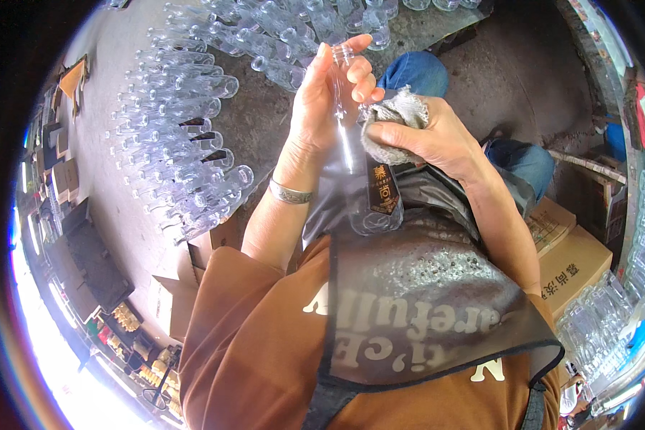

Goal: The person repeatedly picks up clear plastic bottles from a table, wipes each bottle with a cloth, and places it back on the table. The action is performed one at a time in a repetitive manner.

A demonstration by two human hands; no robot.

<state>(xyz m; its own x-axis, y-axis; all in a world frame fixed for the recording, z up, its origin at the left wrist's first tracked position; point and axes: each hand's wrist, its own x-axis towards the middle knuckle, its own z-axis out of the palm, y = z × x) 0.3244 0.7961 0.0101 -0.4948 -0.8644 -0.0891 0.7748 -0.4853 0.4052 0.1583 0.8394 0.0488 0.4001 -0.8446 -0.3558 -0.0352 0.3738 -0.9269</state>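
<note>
A clear glass bottle [345, 154] with a black label slants over my lap, its neck pointing away from me and its base near my apron. My left hand [324, 97] grips it round the neck, with the index finger raised near the mouth. In my right hand [441, 140] is a bunched greyish-white cloth [398, 125], pinched under the thumb and held against the bottle's right side. Part of the bottle's shoulder is hidden behind the cloth. A dark, wet-looking apron [423, 272] covers my front.
Many clear glass bottles [186, 143] stand on the concrete floor at the far left and ahead. More bottles [598, 315] are at the right, beside a cardboard box [573, 265]. Another open carton [172, 304] sits by my left elbow. My jeans-clad knees [416, 72] frame the work.
</note>
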